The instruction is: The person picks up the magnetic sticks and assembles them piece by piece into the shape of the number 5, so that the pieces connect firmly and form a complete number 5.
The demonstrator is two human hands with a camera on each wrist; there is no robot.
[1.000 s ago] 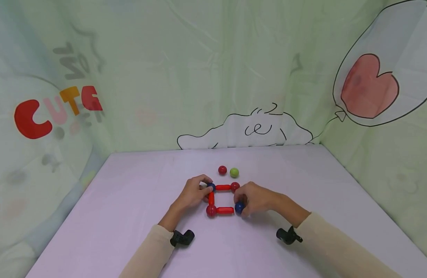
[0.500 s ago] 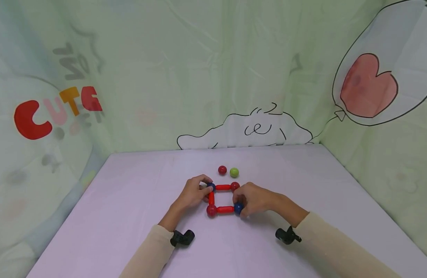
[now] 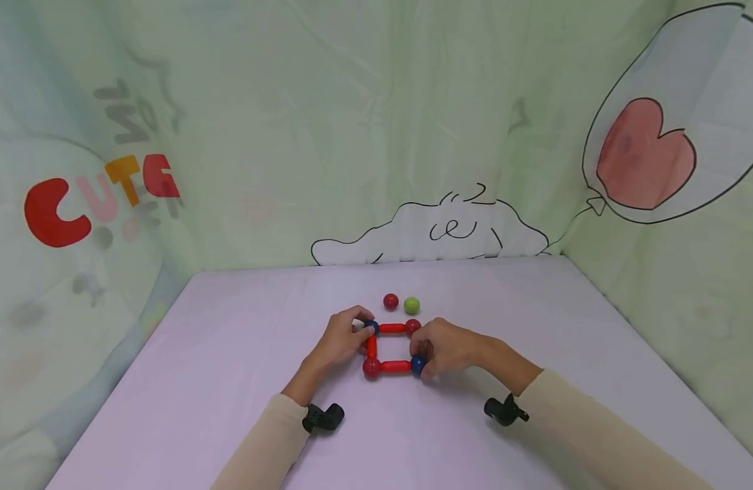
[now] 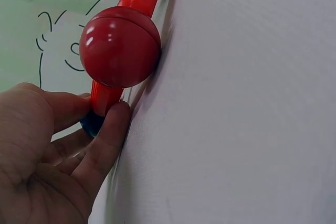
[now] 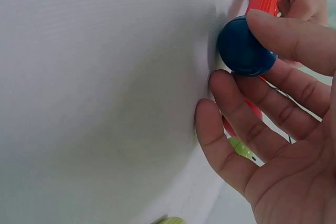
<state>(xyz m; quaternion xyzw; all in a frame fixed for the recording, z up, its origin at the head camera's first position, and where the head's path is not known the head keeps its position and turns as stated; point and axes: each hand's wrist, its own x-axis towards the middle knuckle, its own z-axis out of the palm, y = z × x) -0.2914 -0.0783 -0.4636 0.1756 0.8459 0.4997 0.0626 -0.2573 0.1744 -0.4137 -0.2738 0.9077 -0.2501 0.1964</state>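
Observation:
In the head view, magnetic balls and red rods form three sides of a square on the table. My left hand [image 3: 342, 336] pinches the dark blue ball [image 3: 372, 328] at the far left corner. A red ball [image 4: 119, 46] forms the near left corner, close to the left wrist camera. From it a red rod [image 3: 395, 367] runs right and touches another blue ball [image 5: 242, 45], which my right hand [image 3: 453, 346] holds between thumb and fingers. At the far right corner sits a red ball [image 3: 412, 327], joined to the far rod [image 3: 391, 329]; my right fingers partly cover that side.
A loose red ball [image 3: 391, 301] and a lime green ball [image 3: 411, 305] lie beyond the square. The table [image 3: 278, 292] is covered with a pale cloth and meets printed curtains [image 3: 260, 136] at the back and sides.
The right hand has brought its blue ball leftward against the end of the near red rod, closing the small gap. The left hand keeps its hold on the far blue ball.

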